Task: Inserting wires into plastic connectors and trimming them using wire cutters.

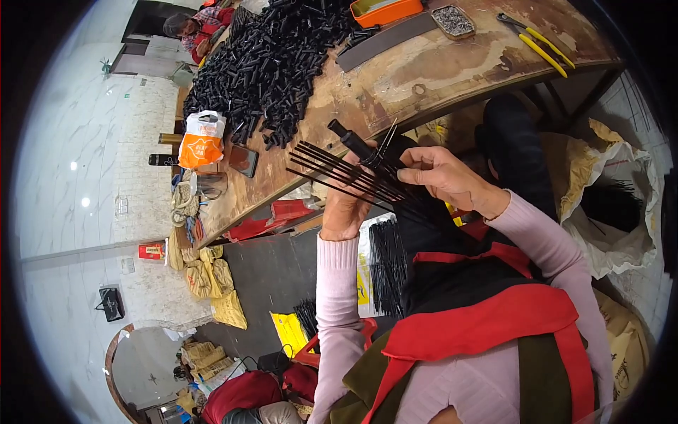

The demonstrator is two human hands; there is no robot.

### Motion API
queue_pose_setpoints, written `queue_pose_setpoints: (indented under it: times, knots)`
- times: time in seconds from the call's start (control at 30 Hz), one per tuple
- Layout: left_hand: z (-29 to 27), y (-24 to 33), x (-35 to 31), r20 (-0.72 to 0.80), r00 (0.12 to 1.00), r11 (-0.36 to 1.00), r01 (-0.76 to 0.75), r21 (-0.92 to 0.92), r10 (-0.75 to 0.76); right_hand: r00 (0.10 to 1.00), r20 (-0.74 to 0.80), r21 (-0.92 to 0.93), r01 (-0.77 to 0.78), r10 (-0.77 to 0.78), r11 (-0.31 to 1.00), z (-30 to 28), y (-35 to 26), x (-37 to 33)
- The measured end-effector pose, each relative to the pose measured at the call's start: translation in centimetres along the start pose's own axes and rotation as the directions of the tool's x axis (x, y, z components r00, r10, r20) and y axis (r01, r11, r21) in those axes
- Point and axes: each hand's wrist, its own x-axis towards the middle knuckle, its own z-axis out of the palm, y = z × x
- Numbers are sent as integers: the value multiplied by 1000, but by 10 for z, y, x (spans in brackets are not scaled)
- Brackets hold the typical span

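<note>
Over my lap, in front of the table edge, my left hand (pixel 344 206) is closed around a black tubular piece (pixel 351 140), which looks like an umbrella runner. Thin black ribs (pixel 319 164) fan out from beside it, crossing in front of that hand toward the left. My right hand (pixel 455 178) is at the piece's ringed end, thumb and forefinger pinched together. What lies between those fingertips is too small to make out. Fine shiny wire ends (pixel 388 136) stick up between the two hands, near the ring. The lower ends of the ribs are lost against my dark clothing.
On the worn wooden table (pixel 395 88) lie a large heap of black tubular pieces (pixel 247 78), an orange bin (pixel 387 13), a tray of small metal bits (pixel 453 22) and yellow-handled pliers (pixel 540 46). An open sack (pixel 604 247) holding black rods stands at right. Another person (pixel 201 32) sits beyond the table.
</note>
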Motion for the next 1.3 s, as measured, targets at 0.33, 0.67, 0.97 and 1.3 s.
queue_pose_setpoints:
  times: [0.33, 0.67, 0.97, 1.3]
  knots:
    - [-3, -1, 0, 75, 997, 999, -24, 41, 21, 997, 21, 34, -71, 71, 997, -11, 7, 7]
    - [-15, -7, 9, 161, 986, 997, -46, 54, 37, 984, 102, 266, -167, 145, 949, -8, 7, 3]
    - [57, -26, -1, -203, 954, 971, -192, 144, 219, 936, -288, 198, 263, -201, 944, 8, 13, -7]
    - [70, -7, -20, -208, 883, 864, -319, 388, 420, 922, -215, 173, 361, -322, 917, 35, 14, -14]
